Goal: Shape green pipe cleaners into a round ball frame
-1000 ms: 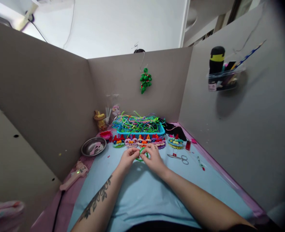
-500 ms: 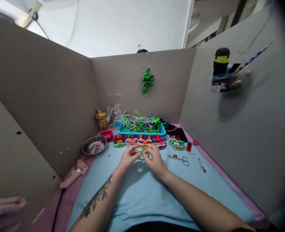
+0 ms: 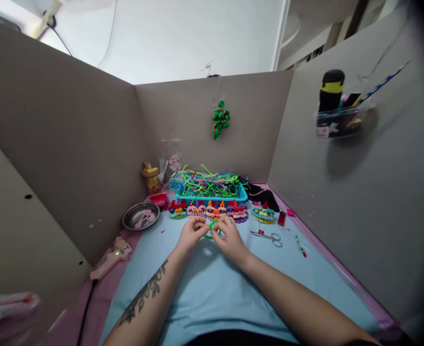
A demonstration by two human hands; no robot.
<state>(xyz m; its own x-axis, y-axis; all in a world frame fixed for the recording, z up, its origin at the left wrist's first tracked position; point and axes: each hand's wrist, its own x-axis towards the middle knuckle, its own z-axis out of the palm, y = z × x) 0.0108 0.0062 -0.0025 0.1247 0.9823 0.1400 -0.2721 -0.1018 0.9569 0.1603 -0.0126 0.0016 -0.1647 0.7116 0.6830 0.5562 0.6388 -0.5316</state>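
A bright green pipe cleaner [image 3: 208, 236], bent into a small loop, is held between my two hands over the blue cloth. My left hand [image 3: 192, 233] pinches its left side with thumb and fingers. On the other side, my right hand [image 3: 229, 236] is closed on it in a pinch. Just beyond my fingertips stands a row of colourful fuzzy figures [image 3: 216, 210], with another green, blue and yellow figure [image 3: 263, 214] farther right. Scissors [image 3: 268, 237] lie to the right of my right hand. My fingers hide part of the loop.
A blue basket [image 3: 212, 198] heaped with pipe cleaners stands at the back. On the left are a metal bowl [image 3: 128, 221] and a pink glue gun [image 3: 107, 265] with a cord. Grey panels [image 3: 212, 96] enclose the table; a holder [image 3: 337, 126] hangs on the right one.
The fingers of my left hand have curled slightly, and the green loop has shifted a little between my hands. Everything on the table stays in place.
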